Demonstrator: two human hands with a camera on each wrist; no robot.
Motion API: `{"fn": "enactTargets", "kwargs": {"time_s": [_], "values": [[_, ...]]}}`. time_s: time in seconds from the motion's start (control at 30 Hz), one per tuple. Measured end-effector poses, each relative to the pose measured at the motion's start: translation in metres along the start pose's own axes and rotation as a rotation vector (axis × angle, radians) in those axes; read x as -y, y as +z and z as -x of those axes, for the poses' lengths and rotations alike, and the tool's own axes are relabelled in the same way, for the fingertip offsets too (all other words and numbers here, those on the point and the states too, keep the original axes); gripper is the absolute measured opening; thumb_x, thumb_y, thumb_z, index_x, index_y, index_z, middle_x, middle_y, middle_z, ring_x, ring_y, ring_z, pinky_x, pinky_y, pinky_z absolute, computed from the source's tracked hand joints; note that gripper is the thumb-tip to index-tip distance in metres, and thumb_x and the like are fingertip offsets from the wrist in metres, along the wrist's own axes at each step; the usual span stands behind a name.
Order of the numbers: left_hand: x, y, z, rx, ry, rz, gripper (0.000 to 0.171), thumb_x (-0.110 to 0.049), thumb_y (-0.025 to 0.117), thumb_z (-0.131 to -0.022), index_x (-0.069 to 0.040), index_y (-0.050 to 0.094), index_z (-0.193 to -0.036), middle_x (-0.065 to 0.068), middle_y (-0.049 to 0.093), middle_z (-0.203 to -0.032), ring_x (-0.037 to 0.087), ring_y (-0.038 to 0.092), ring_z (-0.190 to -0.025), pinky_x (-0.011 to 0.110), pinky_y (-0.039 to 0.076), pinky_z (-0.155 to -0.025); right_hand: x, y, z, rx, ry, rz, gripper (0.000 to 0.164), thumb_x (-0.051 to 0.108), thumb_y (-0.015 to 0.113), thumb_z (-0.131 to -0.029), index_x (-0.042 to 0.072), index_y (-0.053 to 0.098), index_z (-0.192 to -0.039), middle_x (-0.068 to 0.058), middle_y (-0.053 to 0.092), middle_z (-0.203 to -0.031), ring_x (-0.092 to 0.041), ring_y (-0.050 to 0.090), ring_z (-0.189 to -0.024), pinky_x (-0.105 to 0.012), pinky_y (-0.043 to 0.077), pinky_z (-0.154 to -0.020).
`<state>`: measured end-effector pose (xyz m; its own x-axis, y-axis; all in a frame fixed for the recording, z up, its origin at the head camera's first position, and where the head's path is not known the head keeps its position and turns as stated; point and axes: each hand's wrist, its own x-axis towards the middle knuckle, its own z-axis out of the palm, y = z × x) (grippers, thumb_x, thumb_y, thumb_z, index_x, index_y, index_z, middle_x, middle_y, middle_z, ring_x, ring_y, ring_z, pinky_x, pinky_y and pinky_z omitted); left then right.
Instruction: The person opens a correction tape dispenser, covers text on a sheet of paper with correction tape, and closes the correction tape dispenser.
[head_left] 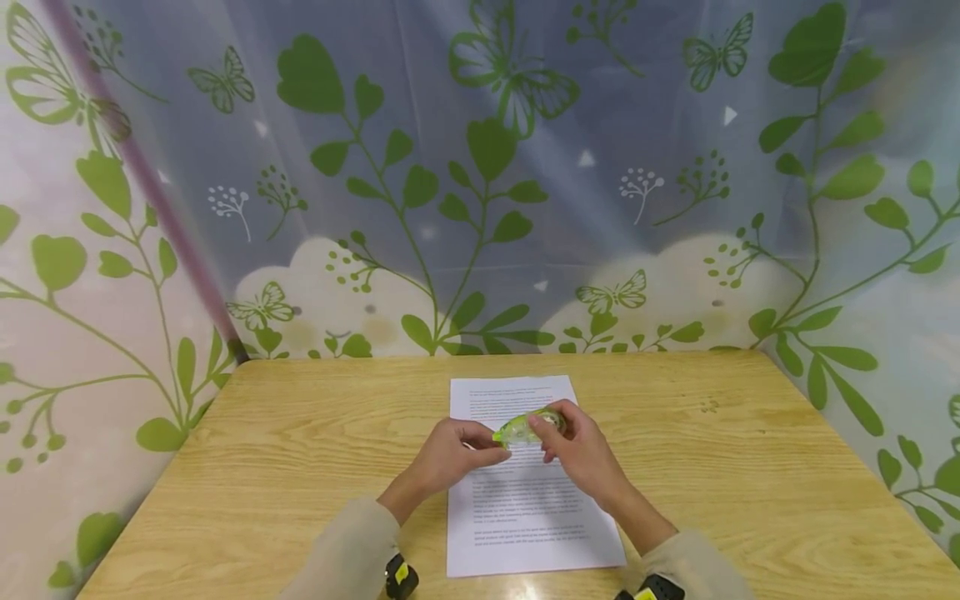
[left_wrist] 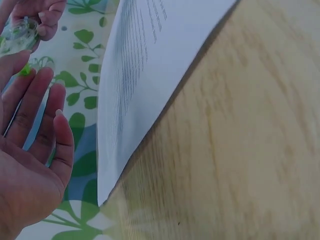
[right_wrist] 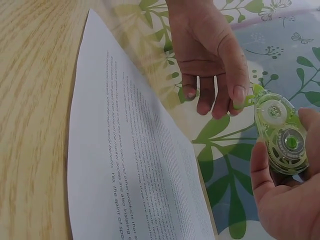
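A clear and green correction tape (head_left: pixel 519 429) is held over the printed sheet (head_left: pixel 525 500). My right hand (head_left: pixel 585 458) grips its rounded body, thumb on the near side; two round spools show through the casing in the right wrist view. At the tape's narrow end, my left hand (head_left: pixel 444 458) pinches the small green cap (right_wrist: pixel 240 103) between thumb and index finger. The other left fingers extend loosely, as the left wrist view shows. Lines of black print cover the white sheet, which lies flat beneath both hands.
The wooden table (head_left: pixel 322 425) reaches back to a hanging curtain (head_left: pixel 420 167) with green leaves and butterflies. Similar patterned cloth stands along the left and right sides. Dark bands with yellow marks (head_left: pixel 401 575) sit on both wrists, over light sleeves (head_left: pixel 348 542).
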<state>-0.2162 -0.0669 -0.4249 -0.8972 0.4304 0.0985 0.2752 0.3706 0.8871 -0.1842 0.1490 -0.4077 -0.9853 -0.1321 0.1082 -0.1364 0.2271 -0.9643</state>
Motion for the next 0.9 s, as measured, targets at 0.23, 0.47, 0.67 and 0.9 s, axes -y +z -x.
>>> {"fn": "enactTargets", "kwargs": {"time_s": [0.23,0.47,0.67,0.9], "values": [[0.004,-0.006,0.000,-0.018,-0.004,-0.005,0.020,-0.032,0.078,-0.080,-0.014,0.077,-0.089,-0.006,0.070,-0.083,0.015,0.060,-0.077,0.031,0.049,-0.064,-0.004,-0.002,0.000,-0.024,0.022,0.016,0.033,0.040,0.064,-0.091,0.011,0.060,-0.106,-0.011,0.057,-0.079,-0.026,0.059,-0.066,-0.042,0.049,-0.068],[0.005,-0.008,0.001,-0.033,-0.013,0.025,0.016,-0.028,0.077,-0.082,-0.015,0.077,-0.090,-0.005,0.071,-0.085,0.014,0.060,-0.075,0.031,0.049,-0.065,-0.008,0.001,0.000,-0.036,0.052,0.008,0.033,0.041,0.064,-0.090,0.012,0.061,-0.105,-0.011,0.057,-0.077,-0.025,0.059,-0.066,-0.042,0.049,-0.068],[0.006,-0.007,0.000,-0.051,0.000,0.037,0.017,-0.028,0.076,-0.082,-0.014,0.077,-0.091,-0.005,0.071,-0.087,0.014,0.061,-0.076,0.031,0.049,-0.066,-0.009,0.003,0.002,-0.035,0.066,-0.019,0.033,0.037,0.064,-0.091,0.007,0.060,-0.105,-0.012,0.057,-0.078,-0.023,0.060,-0.066,-0.039,0.051,-0.069],[0.008,-0.010,0.001,-0.064,-0.002,0.047,0.020,-0.034,0.075,-0.083,-0.016,0.077,-0.092,-0.005,0.070,-0.090,0.016,0.059,-0.078,0.029,0.048,-0.067,-0.013,0.001,0.003,0.019,0.079,-0.053,0.038,0.037,0.061,-0.093,0.004,0.058,-0.112,-0.016,0.061,-0.090,-0.028,0.061,-0.077,-0.035,0.053,-0.073]]}}
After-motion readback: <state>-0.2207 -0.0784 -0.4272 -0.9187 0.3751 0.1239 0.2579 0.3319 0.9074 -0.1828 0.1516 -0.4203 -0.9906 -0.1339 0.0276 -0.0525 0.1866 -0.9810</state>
